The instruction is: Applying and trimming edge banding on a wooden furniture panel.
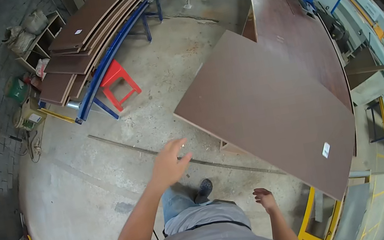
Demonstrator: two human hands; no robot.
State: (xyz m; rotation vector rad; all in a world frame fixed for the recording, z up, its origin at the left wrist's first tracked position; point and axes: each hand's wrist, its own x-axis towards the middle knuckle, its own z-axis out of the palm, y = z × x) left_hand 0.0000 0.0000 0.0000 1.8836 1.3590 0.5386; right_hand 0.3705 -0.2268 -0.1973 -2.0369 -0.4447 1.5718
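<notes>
My left hand (170,164) is raised in front of me, with its fingers stretched and the thumb apart, and nothing in it. Its nearest thing is a large brown panel (262,107), which lies to the right with a pale edge and a small white label (326,149) near its near right corner. The hand does not touch it. My right hand (265,198) hangs low beside my body, empty, its fingers loosely bent and slightly apart. It is just left of the panel's near edge, not touching. Beneath the panel is a larger reddish-brown board (288,26).
Stacked brown boards (97,18) lie on a blue-framed table (111,57) at the far left. A red stool (120,84) stands beside it. A yellow frame (318,221) is at my near right. A thin groove (210,164) crosses the concrete floor.
</notes>
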